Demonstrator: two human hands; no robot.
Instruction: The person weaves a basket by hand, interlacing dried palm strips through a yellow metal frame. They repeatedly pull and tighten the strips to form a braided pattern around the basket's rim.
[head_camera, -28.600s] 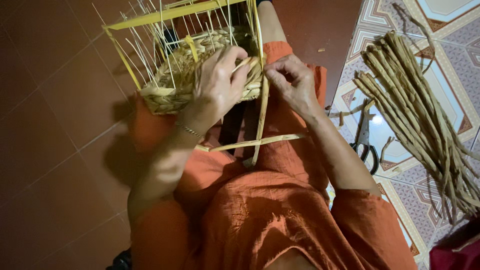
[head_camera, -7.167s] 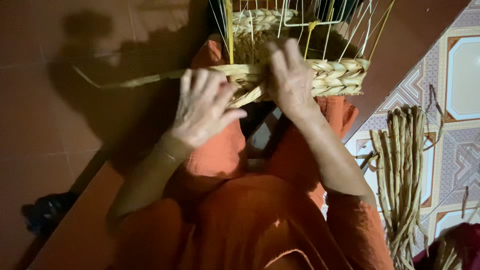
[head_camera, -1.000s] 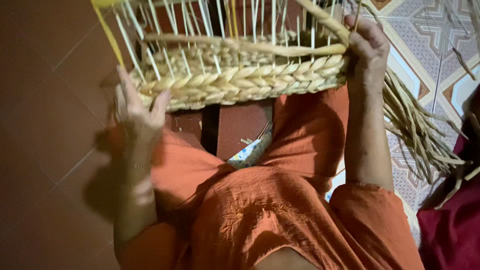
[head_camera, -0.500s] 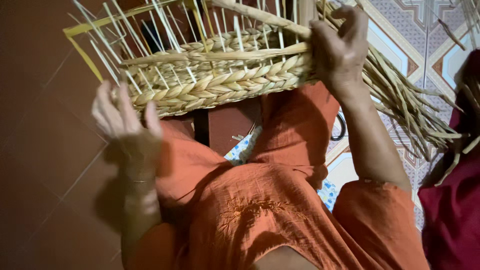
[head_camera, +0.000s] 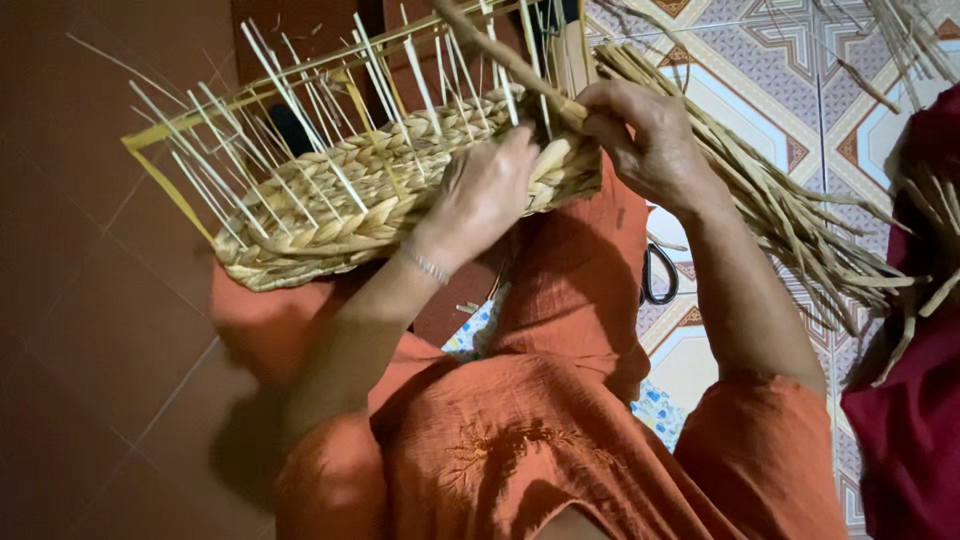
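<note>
Half-woven rectangular basket of pale braided straw (head_camera: 330, 205) with upright thin stakes rests on orange-clad lap; left hand (head_camera: 485, 190) pressed flat on its braided wall; right hand (head_camera: 650, 140) pinches long tan straw strand (head_camera: 500, 55) at basket corner; loose straw bundle (head_camera: 790, 215) lies right on patterned floor tiles (head_camera: 760, 60).

The left hand (head_camera: 490, 190) lies over the near corner of the half-woven basket (head_camera: 340, 205), hiding the weave beneath its palm. The right hand (head_camera: 645, 140) closes around a thick strand (head_camera: 495, 55), concealing where it meets the basket; the strand's far end leaves the top edge. Right of that hand, the bundle of reeds (head_camera: 790, 220) is cut off above. Scissors (head_camera: 658, 275) below the right wrist are mostly hidden by the knee.
</note>
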